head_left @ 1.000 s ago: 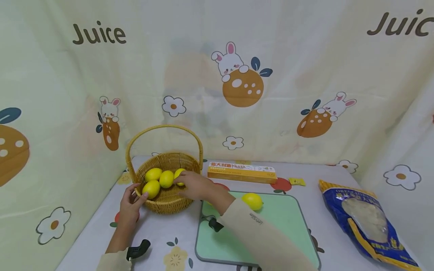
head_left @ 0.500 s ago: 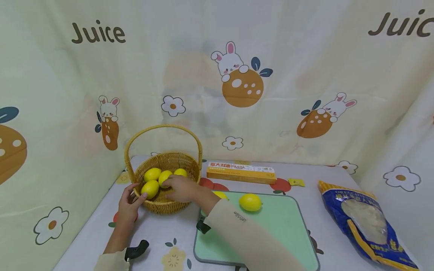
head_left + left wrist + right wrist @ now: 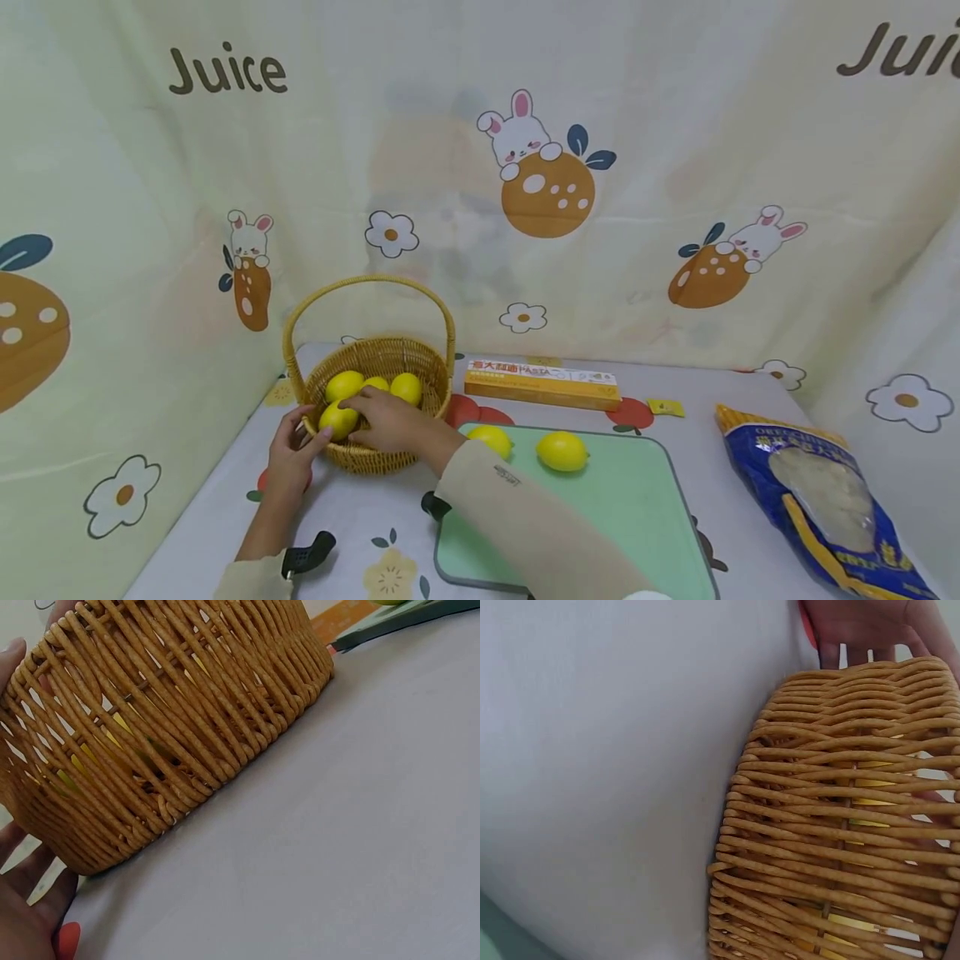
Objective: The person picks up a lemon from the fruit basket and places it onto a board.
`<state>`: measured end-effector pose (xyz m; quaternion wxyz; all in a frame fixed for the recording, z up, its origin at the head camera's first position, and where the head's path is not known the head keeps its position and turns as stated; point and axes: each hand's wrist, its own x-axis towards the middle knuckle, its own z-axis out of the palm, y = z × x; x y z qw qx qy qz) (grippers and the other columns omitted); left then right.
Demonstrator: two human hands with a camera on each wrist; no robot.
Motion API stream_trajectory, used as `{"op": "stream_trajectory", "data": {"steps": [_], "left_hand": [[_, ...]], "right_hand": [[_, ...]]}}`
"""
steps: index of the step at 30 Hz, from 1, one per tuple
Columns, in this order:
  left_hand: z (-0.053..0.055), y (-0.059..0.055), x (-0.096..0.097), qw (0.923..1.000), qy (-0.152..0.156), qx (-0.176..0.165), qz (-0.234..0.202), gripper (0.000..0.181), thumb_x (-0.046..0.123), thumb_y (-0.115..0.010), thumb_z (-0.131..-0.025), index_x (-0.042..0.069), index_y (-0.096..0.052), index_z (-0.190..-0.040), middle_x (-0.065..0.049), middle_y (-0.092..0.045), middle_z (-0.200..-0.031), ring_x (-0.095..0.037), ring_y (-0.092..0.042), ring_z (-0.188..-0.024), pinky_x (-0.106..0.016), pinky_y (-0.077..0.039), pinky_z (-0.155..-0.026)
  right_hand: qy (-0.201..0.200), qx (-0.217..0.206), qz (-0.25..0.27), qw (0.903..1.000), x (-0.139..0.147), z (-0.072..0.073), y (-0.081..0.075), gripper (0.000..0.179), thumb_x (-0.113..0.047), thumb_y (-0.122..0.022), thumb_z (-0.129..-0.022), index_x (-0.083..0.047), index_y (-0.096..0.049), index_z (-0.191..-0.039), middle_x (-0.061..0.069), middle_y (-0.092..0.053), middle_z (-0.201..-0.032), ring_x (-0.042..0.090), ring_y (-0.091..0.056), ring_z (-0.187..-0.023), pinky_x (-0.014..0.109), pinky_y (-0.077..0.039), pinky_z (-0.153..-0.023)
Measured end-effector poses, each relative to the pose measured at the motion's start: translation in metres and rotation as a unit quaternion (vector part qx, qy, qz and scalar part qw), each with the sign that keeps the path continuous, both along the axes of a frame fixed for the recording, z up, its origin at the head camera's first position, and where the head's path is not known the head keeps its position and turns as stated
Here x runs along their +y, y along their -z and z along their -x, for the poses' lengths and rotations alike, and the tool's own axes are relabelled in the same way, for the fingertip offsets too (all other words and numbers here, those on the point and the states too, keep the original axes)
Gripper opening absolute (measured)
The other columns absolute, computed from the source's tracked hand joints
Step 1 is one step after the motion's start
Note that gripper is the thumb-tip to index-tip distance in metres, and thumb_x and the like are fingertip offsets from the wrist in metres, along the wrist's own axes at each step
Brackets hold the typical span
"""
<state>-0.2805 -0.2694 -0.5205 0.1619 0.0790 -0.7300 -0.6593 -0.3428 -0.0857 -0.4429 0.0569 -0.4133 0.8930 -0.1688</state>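
Note:
The wicker basket point(image 3: 375, 460) with a tall arched handle stands at the left of the table and holds several lemons. My left hand point(image 3: 288, 454) grips its left rim, thumb on top and fingers against the outer wall; in the left wrist view the fingers press on the weave point(image 3: 172, 712). Inside the basket, my right hand point(image 3: 393, 425) holds the front-left lemon point(image 3: 337, 422), fingertips over its top and thumb at its lower right. Behind lie another lemon point(image 3: 345, 386), a partly hidden one point(image 3: 377, 383) and a right one point(image 3: 406, 388).
A green cutting board point(image 3: 600, 517) carries two lemons, one point(image 3: 490, 440) at its far left corner and one point(image 3: 562, 451) beside it. Behind it lie a pasta box point(image 3: 542, 387) and a small yellow packet point(image 3: 666, 407). A blue pasta bag point(image 3: 825, 500) is at the right.
My right hand has moved left inside the basket, from the right lemon across the middle one to the front-left lemon. The left hand has stayed on the rim.

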Motion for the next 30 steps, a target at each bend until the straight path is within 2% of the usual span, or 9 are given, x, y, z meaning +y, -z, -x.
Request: {"op": "stream_trajectory", "data": {"steps": [9, 14, 21, 26, 30], "left_hand": [[0.004, -0.002, -0.002, 0.9998, 0.009, 0.018, -0.007, 0.058, 0.025, -0.070, -0.092, 0.012, -0.043, -0.141, -0.004, -0.034, -0.151, -0.028, -0.033, -0.137, -0.047, -0.029, -0.111], [0.007, -0.002, -0.001, 0.9998, 0.014, 0.012, -0.011, 0.059, 0.028, -0.070, -0.092, 0.014, -0.042, -0.142, -0.004, -0.031, -0.153, -0.028, -0.032, -0.138, -0.048, -0.030, -0.111], [0.009, 0.003, 0.000, 0.9997, 0.008, 0.019, -0.009, 0.054, 0.019, -0.069, -0.093, 0.012, -0.043, -0.140, -0.007, -0.033, -0.152, -0.031, -0.033, -0.137, -0.050, -0.031, -0.110], [0.007, 0.006, -0.001, 0.9998, 0.002, 0.018, -0.009, 0.056, 0.019, -0.070, -0.092, 0.011, -0.043, -0.140, -0.007, -0.035, -0.151, -0.032, -0.034, -0.137, -0.051, -0.031, -0.110], [0.005, 0.004, -0.003, 0.9998, -0.002, 0.013, -0.014, 0.059, 0.025, -0.071, -0.091, 0.011, -0.043, -0.140, -0.006, -0.035, -0.151, -0.030, -0.034, -0.137, -0.050, -0.032, -0.109]], "right_hand": [[0.006, 0.030, -0.054, 0.9981, -0.010, 0.007, -0.004, 0.054, -0.037, -0.065, -0.094, -0.029, -0.047, -0.144, -0.002, -0.040, -0.146, 0.014, -0.043, -0.129, 0.033, -0.037, -0.107], [-0.010, 0.042, -0.069, 0.9967, -0.012, 0.013, -0.002, 0.063, -0.038, -0.067, -0.092, -0.032, -0.040, -0.148, -0.004, -0.035, -0.152, 0.016, -0.037, -0.136, 0.034, -0.033, -0.110], [-0.039, 0.013, -0.079, 0.9960, -0.012, 0.016, 0.004, 0.075, -0.034, -0.068, -0.091, -0.039, -0.026, -0.153, -0.009, -0.022, -0.158, 0.016, -0.026, -0.142, 0.036, -0.031, -0.111], [-0.062, 0.003, -0.077, 0.9951, -0.014, 0.016, 0.007, 0.076, -0.029, -0.068, -0.092, -0.039, -0.023, -0.153, -0.011, -0.020, -0.159, 0.013, -0.023, -0.143, 0.033, -0.027, -0.112], [-0.079, 0.014, -0.080, 0.9936, -0.017, 0.017, 0.009, 0.074, -0.026, -0.068, -0.092, -0.038, -0.027, -0.153, -0.010, -0.024, -0.157, 0.011, -0.027, -0.141, 0.031, -0.029, -0.111]]}}
